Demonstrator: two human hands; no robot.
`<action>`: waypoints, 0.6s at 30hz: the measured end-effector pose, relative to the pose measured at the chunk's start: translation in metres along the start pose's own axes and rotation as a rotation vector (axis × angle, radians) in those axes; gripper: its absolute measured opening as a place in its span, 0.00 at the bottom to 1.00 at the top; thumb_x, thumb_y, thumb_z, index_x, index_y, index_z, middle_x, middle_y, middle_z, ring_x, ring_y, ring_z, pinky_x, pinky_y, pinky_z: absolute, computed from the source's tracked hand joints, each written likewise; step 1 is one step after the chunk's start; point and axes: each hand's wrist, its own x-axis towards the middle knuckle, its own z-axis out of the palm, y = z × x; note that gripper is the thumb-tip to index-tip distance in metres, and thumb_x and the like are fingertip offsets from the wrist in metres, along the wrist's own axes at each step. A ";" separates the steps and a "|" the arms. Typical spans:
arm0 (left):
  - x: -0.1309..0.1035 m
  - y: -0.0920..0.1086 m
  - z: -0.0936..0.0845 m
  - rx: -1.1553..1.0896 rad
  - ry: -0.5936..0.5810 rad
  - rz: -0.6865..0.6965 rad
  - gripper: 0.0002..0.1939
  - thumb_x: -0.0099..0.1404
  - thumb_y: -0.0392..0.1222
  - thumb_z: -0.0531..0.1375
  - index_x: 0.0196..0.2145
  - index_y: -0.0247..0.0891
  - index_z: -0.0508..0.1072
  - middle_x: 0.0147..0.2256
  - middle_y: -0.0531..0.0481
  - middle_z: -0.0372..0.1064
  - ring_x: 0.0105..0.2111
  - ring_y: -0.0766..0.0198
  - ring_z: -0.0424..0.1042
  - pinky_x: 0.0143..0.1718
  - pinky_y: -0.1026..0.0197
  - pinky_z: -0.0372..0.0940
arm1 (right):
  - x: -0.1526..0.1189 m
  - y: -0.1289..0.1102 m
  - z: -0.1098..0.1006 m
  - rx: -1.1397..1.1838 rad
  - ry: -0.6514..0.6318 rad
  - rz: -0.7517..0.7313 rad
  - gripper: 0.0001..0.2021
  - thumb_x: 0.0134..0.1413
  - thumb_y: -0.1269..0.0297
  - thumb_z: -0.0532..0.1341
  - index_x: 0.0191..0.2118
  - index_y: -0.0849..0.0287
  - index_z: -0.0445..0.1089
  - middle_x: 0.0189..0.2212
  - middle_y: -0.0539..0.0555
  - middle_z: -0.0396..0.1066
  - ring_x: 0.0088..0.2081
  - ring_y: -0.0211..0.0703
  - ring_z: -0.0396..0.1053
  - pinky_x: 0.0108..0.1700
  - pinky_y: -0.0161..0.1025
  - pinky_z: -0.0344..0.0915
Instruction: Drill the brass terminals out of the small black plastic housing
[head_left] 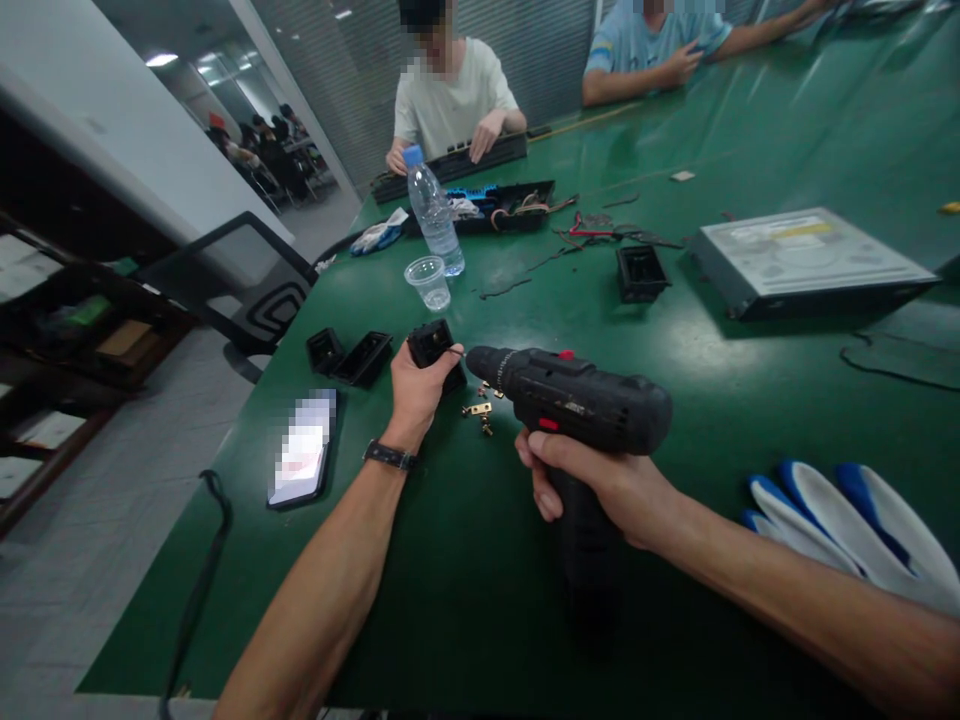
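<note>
My right hand (pixel 592 480) is wrapped round the grip of a black cordless drill (pixel 577 395) with red switches. The drill points left, and its bit tip is close to a small black plastic box (pixel 433 343). That box is gripped in my left hand (pixel 420 385), thumb along its near right side. Whether the bit touches the box I cannot tell. Just right of the box lie several small brass pieces and screws (pixel 480 409) on the green table. Two more black plastic boxes (pixel 364 358) rest left of my left hand, and another black box (pixel 641 273) stands farther back.
A phone (pixel 304 450) lies left of my forearm. Behind are a clear cup (pixel 429 284), a water bottle (pixel 435 215) and loose wires (pixel 600 232). A metal drive unit (pixel 810 260) and blue-white gloves (pixel 847 530) are on the right. Two people (pixel 457 100) sit across the table.
</note>
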 end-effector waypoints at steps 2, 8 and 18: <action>0.000 0.000 -0.001 0.008 0.002 -0.003 0.19 0.47 0.41 0.70 0.37 0.34 0.73 0.34 0.51 0.72 0.32 0.67 0.70 0.38 0.63 0.67 | 0.000 0.000 -0.001 -0.007 -0.011 -0.004 0.09 0.59 0.62 0.57 0.33 0.61 0.70 0.16 0.50 0.67 0.20 0.39 0.64 0.28 0.39 0.62; -0.002 0.002 0.001 0.041 0.027 0.000 0.18 0.47 0.43 0.70 0.35 0.34 0.74 0.33 0.51 0.73 0.32 0.67 0.71 0.39 0.61 0.68 | 0.000 -0.003 -0.001 -0.021 -0.020 0.001 0.08 0.58 0.64 0.57 0.29 0.60 0.68 0.15 0.50 0.67 0.20 0.38 0.63 0.29 0.38 0.63; -0.002 0.006 0.002 0.042 0.026 -0.019 0.18 0.47 0.43 0.70 0.35 0.34 0.73 0.34 0.50 0.74 0.32 0.65 0.72 0.39 0.60 0.69 | 0.002 -0.003 -0.001 -0.026 -0.025 0.004 0.08 0.58 0.65 0.56 0.30 0.60 0.68 0.15 0.49 0.67 0.19 0.38 0.63 0.28 0.37 0.62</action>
